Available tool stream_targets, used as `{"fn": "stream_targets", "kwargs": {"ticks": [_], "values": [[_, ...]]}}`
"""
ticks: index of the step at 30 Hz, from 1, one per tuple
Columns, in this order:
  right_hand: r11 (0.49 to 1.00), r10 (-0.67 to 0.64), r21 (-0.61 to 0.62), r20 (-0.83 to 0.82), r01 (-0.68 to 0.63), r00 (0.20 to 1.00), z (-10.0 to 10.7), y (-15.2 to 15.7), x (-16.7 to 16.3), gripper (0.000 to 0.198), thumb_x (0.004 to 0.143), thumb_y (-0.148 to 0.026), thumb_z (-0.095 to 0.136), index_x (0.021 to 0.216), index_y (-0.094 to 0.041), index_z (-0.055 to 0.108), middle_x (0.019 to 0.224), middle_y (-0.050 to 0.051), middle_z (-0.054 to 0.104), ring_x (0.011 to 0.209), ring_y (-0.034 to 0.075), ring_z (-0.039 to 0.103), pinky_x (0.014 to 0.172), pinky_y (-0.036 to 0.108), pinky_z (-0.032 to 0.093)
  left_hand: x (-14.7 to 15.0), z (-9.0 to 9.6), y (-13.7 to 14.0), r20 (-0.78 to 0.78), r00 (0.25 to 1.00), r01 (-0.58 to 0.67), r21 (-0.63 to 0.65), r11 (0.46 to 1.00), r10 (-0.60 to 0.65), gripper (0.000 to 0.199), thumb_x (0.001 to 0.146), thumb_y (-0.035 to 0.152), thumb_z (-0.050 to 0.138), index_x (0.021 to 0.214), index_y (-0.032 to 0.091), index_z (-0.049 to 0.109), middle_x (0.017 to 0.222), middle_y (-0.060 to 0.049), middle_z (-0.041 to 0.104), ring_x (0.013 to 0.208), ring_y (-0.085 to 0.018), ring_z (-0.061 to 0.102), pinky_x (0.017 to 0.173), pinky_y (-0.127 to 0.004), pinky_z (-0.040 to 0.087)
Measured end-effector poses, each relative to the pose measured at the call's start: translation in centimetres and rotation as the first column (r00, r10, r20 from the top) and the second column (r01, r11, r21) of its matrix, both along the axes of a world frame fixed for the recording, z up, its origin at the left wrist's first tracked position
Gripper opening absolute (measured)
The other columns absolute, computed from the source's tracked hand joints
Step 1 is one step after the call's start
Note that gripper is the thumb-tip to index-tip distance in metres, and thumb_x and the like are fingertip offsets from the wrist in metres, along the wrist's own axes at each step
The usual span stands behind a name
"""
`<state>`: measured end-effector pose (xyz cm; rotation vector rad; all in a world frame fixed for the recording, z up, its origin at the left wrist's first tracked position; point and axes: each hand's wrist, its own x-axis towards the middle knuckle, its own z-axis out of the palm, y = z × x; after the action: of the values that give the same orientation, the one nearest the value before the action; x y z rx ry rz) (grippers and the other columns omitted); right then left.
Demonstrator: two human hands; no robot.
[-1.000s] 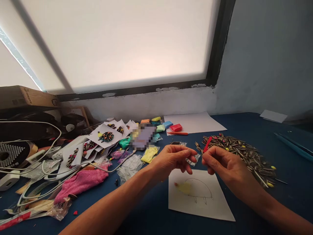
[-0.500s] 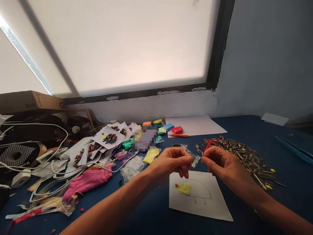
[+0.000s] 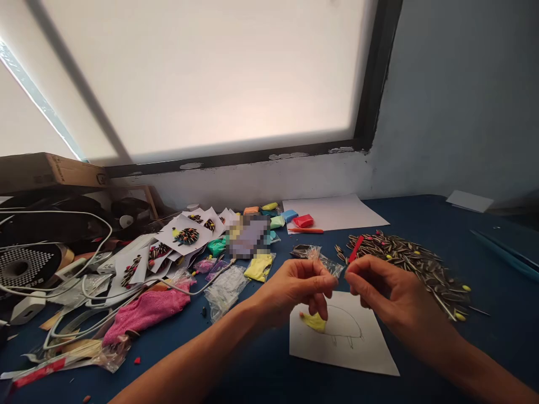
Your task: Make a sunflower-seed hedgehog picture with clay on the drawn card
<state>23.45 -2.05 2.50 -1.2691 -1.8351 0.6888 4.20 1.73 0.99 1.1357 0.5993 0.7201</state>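
Observation:
My left hand (image 3: 304, 285) is closed in a pinch, thumb against forefinger, above a white paper sheet (image 3: 349, 359). Whatever lies between those fingertips is too small to make out. Close beside it, my right hand (image 3: 381, 285) also pinches, its fingertips facing the left ones across a narrow gap; anything held there cannot be made out. The sheet bears a pencil outline of a rounded animal body with short legs. Flattened yellow clay (image 3: 315, 321) covers its pointed left end, partly hidden by my left fingers.
Striped sunflower seeds (image 3: 404, 255) lie heaped behind my right hand, near a red strip-like piece (image 3: 356, 248). Finished seed pictures (image 3: 185, 235), a pink cloth (image 3: 147, 314), cables and clay packets (image 3: 260, 267) crowd the left. A larger white sheet (image 3: 345, 210) lies at the back.
My left hand has come slightly lower and right, covering more of the yellow clay. The right hand stays nearly in place, still pinched. The whole view has shifted a little.

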Motion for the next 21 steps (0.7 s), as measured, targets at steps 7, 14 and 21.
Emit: {"fn": "stream_targets", "kwargs": {"ticks": [7,14,21], "values": [[0.999,-0.031,0.018,0.036,0.030,0.999,-0.39,-0.16,-0.14,0.036,0.081,-0.055,0.066,0.104,-0.027,0.066,0.097,0.003,0.072,0.081,0.019,0.069,0.068,0.030,0.057,0.17,0.10,-0.59,-0.060,0.997,0.061,0.057,0.997,-0.058,0.039,0.085,0.049,0.067,0.084,0.010,0.068,0.064,-0.002,0.063,0.054,-0.010,0.062,0.049,-0.017,0.037],[0.999,-0.040,-0.010,0.054,0.040,0.998,-0.30,0.22,-0.26,0.038,0.078,-0.052,0.068,0.106,-0.027,0.067,0.093,0.004,0.072,0.077,0.021,0.068,0.065,0.032,0.057,0.44,0.30,-0.77,-0.009,0.987,0.163,0.006,0.987,-0.163,0.064,0.088,0.066,0.050,0.104,0.008,0.072,0.088,-0.015,0.070,0.078,-0.022,0.068,0.066,-0.028,0.049],[0.997,-0.072,0.033,0.079,0.070,0.994,-0.17,0.40,-0.03,0.044,0.077,-0.054,0.067,0.111,-0.026,0.067,0.100,0.007,0.071,0.082,0.024,0.068,0.068,0.036,0.058,0.36,0.49,-0.58,0.031,0.979,0.203,-0.012,0.979,-0.203,0.073,0.091,0.071,0.038,0.118,0.010,0.069,0.102,-0.017,0.071,0.091,-0.027,0.067,0.079,-0.036,0.048]]}}
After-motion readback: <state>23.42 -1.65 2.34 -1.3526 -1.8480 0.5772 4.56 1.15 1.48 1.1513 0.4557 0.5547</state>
